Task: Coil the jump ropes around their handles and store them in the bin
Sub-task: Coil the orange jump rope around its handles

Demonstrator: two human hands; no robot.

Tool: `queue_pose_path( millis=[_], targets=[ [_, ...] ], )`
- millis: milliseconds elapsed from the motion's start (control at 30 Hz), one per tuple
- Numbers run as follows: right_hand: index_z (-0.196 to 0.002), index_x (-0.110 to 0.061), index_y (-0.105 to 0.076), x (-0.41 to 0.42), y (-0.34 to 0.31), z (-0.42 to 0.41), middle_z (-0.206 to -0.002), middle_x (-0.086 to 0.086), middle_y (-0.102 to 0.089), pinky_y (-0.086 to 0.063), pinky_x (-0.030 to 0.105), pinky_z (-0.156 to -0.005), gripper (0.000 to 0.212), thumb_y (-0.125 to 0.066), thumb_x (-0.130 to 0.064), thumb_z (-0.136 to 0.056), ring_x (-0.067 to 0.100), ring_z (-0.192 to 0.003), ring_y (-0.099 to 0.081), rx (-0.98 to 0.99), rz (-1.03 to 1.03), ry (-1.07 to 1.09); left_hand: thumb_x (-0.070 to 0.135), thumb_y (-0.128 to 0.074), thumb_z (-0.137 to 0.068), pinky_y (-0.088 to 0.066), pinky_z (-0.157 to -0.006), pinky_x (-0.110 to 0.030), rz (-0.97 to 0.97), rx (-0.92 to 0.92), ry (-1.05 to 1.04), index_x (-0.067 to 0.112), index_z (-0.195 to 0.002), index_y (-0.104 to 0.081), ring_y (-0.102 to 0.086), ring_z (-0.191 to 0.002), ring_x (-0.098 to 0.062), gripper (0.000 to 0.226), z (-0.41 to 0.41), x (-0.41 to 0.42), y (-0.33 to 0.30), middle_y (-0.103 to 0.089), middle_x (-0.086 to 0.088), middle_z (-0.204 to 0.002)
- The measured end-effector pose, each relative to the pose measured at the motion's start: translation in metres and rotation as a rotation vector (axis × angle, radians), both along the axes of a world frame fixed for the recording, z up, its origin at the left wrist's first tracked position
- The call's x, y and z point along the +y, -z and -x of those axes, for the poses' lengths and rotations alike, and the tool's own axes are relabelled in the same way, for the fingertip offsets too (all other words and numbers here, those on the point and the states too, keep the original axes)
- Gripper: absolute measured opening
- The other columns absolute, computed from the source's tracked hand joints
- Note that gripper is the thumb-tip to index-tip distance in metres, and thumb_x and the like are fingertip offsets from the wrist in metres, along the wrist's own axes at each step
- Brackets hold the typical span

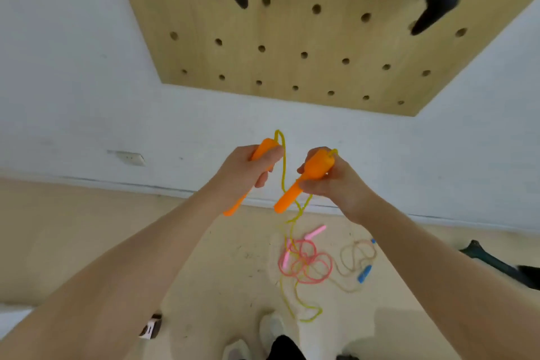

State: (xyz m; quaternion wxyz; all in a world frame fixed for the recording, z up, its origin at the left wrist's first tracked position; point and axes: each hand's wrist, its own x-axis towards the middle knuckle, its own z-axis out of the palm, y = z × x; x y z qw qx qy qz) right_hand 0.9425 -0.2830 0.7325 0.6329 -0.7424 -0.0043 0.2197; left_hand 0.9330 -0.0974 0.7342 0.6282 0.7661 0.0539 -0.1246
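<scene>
I hold a jump rope with orange handles at chest height. My left hand (248, 168) grips one orange handle (233, 207), which points down and left. My right hand (330, 181) grips the other orange handle (295, 193), also angled down to the left. The yellow rope (292, 301) loops between the handles and trails down to the floor. On the floor below lie a pink jump rope (306, 264) in a loose tangle with pale pink handles, and beside it a beige rope with blue handles (363, 273). No bin is in view.
A wooden pegboard (292, 38) hangs on the white wall ahead, with dark items hanging at its top. My feet (271, 327) stand on the beige floor near the ropes. A dark object (496, 263) lies at the right, a small box (152, 327) at the lower left.
</scene>
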Motion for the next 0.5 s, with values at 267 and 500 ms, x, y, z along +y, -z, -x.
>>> queue_pose_path(
  millis=[267, 500],
  targets=[
    [-0.090, -0.005, -0.053, -0.038, -0.128, 0.099, -0.094, 0.018, -0.057, -0.054, 0.035, -0.082, 0.028, -0.069, 0.010, -0.073, 0.020, -0.086, -0.065, -0.298, 0.200, -0.117, 0.023, -0.065, -0.075, -0.051, -0.067, -0.029, -0.004, -0.224, 0.109, 0.014, -0.080, -0.061, -0.056, -0.063, -0.011, 0.011, 0.080, -0.041, -0.131, -0.058, 0.000, -0.069],
    [-0.081, -0.014, -0.056, -0.058, -0.147, 0.175, -0.078, 0.005, -0.061, -0.057, 0.031, -0.066, 0.017, -0.071, -0.006, -0.078, 0.019, -0.071, -0.064, -0.286, 0.308, -0.185, -0.001, -0.053, -0.088, -0.058, -0.070, -0.037, 0.051, -0.086, 0.220, 0.012, -0.094, -0.058, -0.067, -0.076, -0.022, 0.015, 0.164, -0.084, -0.143, -0.063, -0.009, -0.084]
  ],
)
